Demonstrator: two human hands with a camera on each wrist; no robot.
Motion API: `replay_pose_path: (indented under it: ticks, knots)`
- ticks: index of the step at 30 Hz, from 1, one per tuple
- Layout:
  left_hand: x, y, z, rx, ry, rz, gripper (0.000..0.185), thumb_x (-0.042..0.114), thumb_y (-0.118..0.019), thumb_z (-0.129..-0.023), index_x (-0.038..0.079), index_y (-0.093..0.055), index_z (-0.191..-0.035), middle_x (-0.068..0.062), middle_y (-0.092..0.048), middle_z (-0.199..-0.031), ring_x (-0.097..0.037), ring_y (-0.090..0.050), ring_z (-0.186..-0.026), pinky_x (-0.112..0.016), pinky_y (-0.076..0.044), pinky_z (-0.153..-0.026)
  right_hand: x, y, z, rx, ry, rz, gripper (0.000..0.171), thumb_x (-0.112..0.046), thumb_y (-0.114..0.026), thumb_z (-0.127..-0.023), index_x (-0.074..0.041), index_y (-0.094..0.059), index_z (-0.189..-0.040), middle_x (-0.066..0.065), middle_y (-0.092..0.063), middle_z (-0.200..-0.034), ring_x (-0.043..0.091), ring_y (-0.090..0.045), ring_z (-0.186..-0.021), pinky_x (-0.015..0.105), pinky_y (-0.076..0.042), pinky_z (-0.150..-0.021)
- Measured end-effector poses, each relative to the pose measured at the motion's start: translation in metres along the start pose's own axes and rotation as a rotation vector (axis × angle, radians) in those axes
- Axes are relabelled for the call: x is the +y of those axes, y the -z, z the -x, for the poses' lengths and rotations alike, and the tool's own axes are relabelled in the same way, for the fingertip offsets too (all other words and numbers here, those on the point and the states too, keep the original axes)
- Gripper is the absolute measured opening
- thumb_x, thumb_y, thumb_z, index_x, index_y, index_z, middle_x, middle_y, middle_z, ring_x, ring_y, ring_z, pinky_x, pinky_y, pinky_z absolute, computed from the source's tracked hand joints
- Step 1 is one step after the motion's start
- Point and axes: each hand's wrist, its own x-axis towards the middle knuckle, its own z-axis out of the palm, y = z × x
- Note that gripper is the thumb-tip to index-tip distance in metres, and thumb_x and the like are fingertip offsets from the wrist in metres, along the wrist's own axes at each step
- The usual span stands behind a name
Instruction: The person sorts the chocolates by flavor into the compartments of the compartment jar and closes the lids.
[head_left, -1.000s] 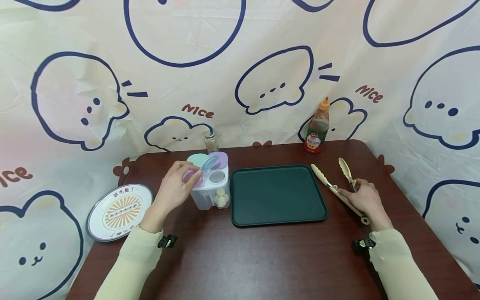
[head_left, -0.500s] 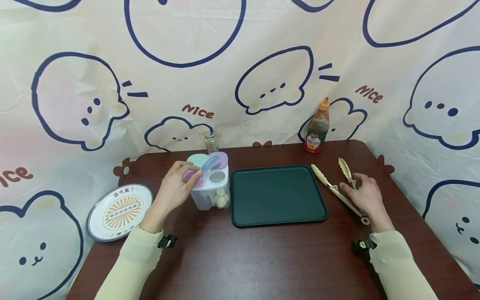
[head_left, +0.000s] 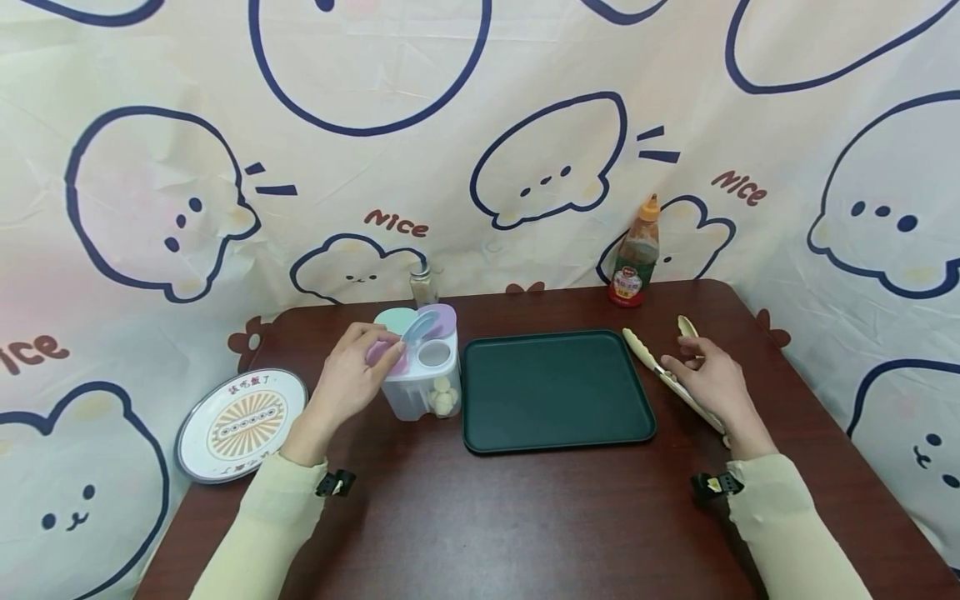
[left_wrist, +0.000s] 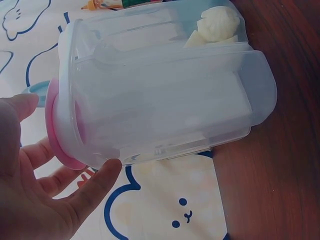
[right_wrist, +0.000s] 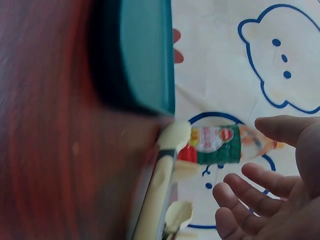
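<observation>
A clear container with several flip lids stands left of the tray; pale round pieces lie in its front right compartment. My left hand is at its top, thumb and forefinger pinching the raised blue lid. In the left wrist view the other fingers spread beside the pink lid and the container's side. My right hand hovers over the cream-tipped tongs, fingers loosely bent with nothing between them. The tongs lie spread on the table, partly hidden by that hand.
A dark green tray lies mid-table between container and tongs. A sauce bottle stands at the back right, a small glass shaker behind the container. At the left edge rests a round patterned plate.
My right hand has lifted from the tongs' handles and shifted slightly left and forward over them. The left hand and the blue lid have stayed in place.
</observation>
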Motion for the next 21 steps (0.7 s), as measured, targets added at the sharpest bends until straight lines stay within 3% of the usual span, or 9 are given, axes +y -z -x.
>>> replay_pose_path:
  ticks: [8, 12, 14, 16, 18, 19, 21]
  knots:
    - [-0.001, -0.001, 0.000, -0.001, 0.000, 0.003, 0.049, 0.055, -0.052, -0.098, 0.016, -0.064, -0.125, -0.011, -0.050, -0.142, -0.035, -0.047, -0.132, -0.063, -0.041, -0.110, -0.025, -0.007, -0.005, -0.025, 0.044, -0.031, 0.062, -0.052, -0.054, -0.098, -0.007, -0.052, -0.141, 0.021, -0.063, -0.131, 0.035, -0.063, -0.110, 0.051, -0.051, -0.087]
    - [-0.001, -0.001, 0.000, 0.002, -0.005, 0.003, 0.048, 0.055, -0.052, -0.098, 0.016, -0.064, -0.125, -0.011, -0.050, -0.141, -0.035, -0.048, -0.131, -0.062, -0.040, -0.110, -0.039, -0.012, -0.009, -0.016, 0.101, -0.042, 0.054, -0.047, -0.057, -0.099, -0.009, -0.057, -0.137, 0.020, -0.065, -0.128, 0.035, -0.065, -0.107, 0.063, -0.043, -0.096]
    - [-0.001, 0.000, 0.000, 0.002, -0.004, 0.005, 0.048, 0.055, -0.053, -0.098, 0.016, -0.064, -0.125, -0.011, -0.050, -0.141, -0.035, -0.047, -0.131, -0.062, -0.040, -0.110, -0.048, -0.014, -0.011, -0.011, 0.135, -0.047, 0.050, -0.044, -0.058, -0.099, -0.009, -0.058, -0.135, 0.018, -0.066, -0.126, 0.034, -0.066, -0.106, 0.064, -0.043, -0.095]
    - [0.000, 0.000, 0.000, 0.001, -0.003, 0.006, 0.049, 0.055, -0.052, -0.098, 0.016, -0.064, -0.125, -0.011, -0.050, -0.141, -0.035, -0.047, -0.131, -0.063, -0.040, -0.110, -0.057, -0.018, -0.012, -0.009, 0.171, -0.059, 0.049, -0.043, -0.059, -0.098, -0.009, -0.060, -0.133, 0.017, -0.068, -0.121, 0.033, -0.066, -0.103, 0.059, -0.047, -0.092]
    - [0.000, 0.000, 0.000, 0.000, -0.002, 0.006, 0.049, 0.055, -0.052, -0.098, 0.016, -0.064, -0.125, -0.011, -0.050, -0.141, -0.035, -0.047, -0.132, -0.063, -0.040, -0.110, -0.065, -0.021, -0.013, -0.013, 0.200, -0.079, 0.047, -0.042, -0.061, -0.098, -0.009, -0.061, -0.132, 0.015, -0.069, -0.117, 0.031, -0.066, -0.101, 0.046, -0.054, -0.084]
    - [0.000, 0.000, 0.000, 0.000, -0.003, 0.005, 0.050, 0.055, -0.052, -0.098, 0.016, -0.064, -0.125, -0.011, -0.050, -0.141, -0.035, -0.047, -0.132, -0.062, -0.040, -0.110, -0.069, -0.023, -0.013, -0.020, 0.211, -0.092, 0.046, -0.042, -0.061, -0.098, -0.010, -0.061, -0.131, 0.013, -0.069, -0.116, 0.031, -0.067, -0.101, 0.039, -0.055, -0.076]
    - [0.000, 0.000, 0.000, 0.000, -0.003, 0.005, 0.050, 0.055, -0.052, -0.098, 0.016, -0.064, -0.126, -0.011, -0.050, -0.141, -0.035, -0.047, -0.132, -0.062, -0.040, -0.110, -0.077, -0.027, -0.014, -0.035, 0.224, -0.117, 0.046, -0.042, -0.062, -0.098, -0.010, -0.062, -0.131, 0.012, -0.069, -0.115, 0.030, -0.066, -0.101, 0.033, -0.054, -0.074]
